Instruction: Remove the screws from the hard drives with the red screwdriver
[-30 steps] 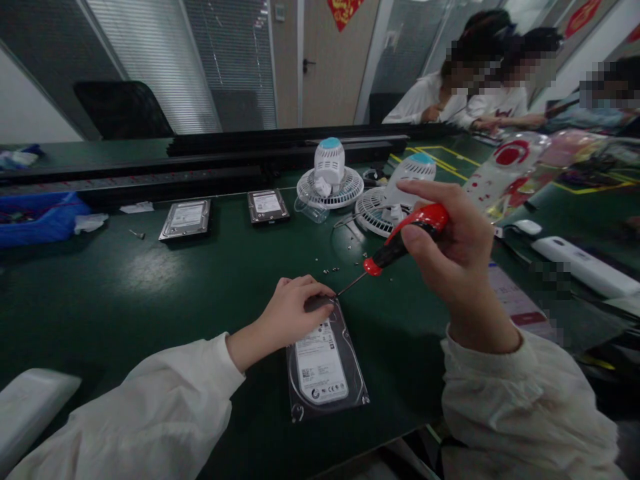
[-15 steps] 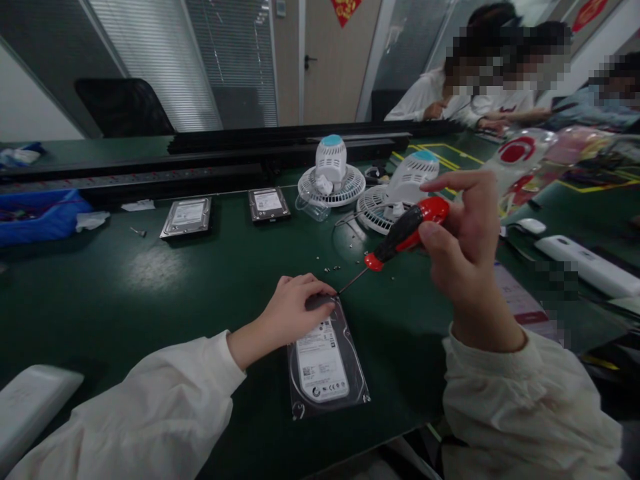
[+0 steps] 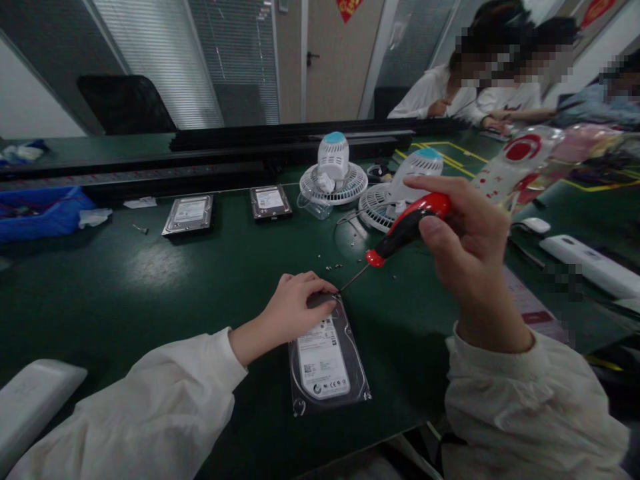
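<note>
A hard drive [image 3: 325, 363] with a white label lies on the green table [image 3: 225, 267] in front of me. My left hand [image 3: 300, 303] rests over its far end, thumb and fingers gripping the drive's edge. In my right hand [image 3: 465, 240] is a red and black screwdriver [image 3: 403, 230], held by the handle. Its shaft slants down to the left, and the tip meets the far right corner of the drive, close to my left fingertips. Several small screws [image 3: 334, 267] are scattered just beyond the drive.
Two more hard drives [image 3: 189, 215] [image 3: 270, 202] lie farther back. White fans [image 3: 333, 173] stand behind the screws. A blue bin [image 3: 40, 217] is at left, a white power strip [image 3: 590, 263] at right. People [image 3: 430, 93] sit at the back right.
The right hand's fingers have shifted round the screwdriver handle, the index finger now reaching farther left over it. The tip stays at the same corner. The view has moved slightly.
</note>
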`<state>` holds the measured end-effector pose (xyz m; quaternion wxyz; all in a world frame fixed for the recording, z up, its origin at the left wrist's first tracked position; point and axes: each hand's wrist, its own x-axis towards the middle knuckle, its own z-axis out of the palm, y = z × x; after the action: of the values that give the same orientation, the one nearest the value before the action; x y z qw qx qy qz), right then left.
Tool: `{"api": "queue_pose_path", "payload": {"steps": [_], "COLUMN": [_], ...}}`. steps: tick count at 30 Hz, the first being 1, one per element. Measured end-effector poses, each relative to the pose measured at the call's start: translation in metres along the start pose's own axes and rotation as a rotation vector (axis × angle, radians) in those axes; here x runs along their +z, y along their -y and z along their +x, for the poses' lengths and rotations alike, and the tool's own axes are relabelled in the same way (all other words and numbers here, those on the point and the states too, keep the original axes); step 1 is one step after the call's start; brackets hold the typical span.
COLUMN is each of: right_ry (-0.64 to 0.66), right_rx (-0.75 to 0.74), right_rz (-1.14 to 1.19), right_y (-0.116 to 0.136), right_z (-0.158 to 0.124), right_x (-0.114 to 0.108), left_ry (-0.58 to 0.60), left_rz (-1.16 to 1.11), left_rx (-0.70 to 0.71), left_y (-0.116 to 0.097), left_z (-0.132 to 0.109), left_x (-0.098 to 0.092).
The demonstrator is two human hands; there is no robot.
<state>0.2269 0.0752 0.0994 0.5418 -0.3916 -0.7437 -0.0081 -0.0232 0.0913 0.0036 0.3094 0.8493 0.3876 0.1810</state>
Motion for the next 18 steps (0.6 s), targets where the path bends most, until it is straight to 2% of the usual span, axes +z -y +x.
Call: {"api": "queue_pose_path", "payload": {"steps": [4, 9, 14, 18], "right_ry": [-0.052, 0.006, -0.047, 0.035], "right_rx": [0.030, -0.047, 0.028, -0.032], "right_rz": [-0.032, 0.012, -0.053, -0.017], "right_y": [0.0005, -0.0017, -0.0006, -0.0022], "right_z": [-0.0007, -0.0008, -0.0002, 0.0008], "right_x": [0.0001, 0.0007, 0.0017, -0.0001], "left_ry": [-0.004, 0.004, 0.006, 0.008], "left_rz": [0.005, -0.020, -0.010, -0.013], "left_rx": [-0.006, -0.005, -0.007, -0.006], "left_y": [-0.0013, -0.0004, 0.0015, 0.0013], "left_z": [0.0000, -0.0003, 0.0003, -0.0001], "left_x": [0.0001, -0.0007, 0.0000, 0.0000]}}
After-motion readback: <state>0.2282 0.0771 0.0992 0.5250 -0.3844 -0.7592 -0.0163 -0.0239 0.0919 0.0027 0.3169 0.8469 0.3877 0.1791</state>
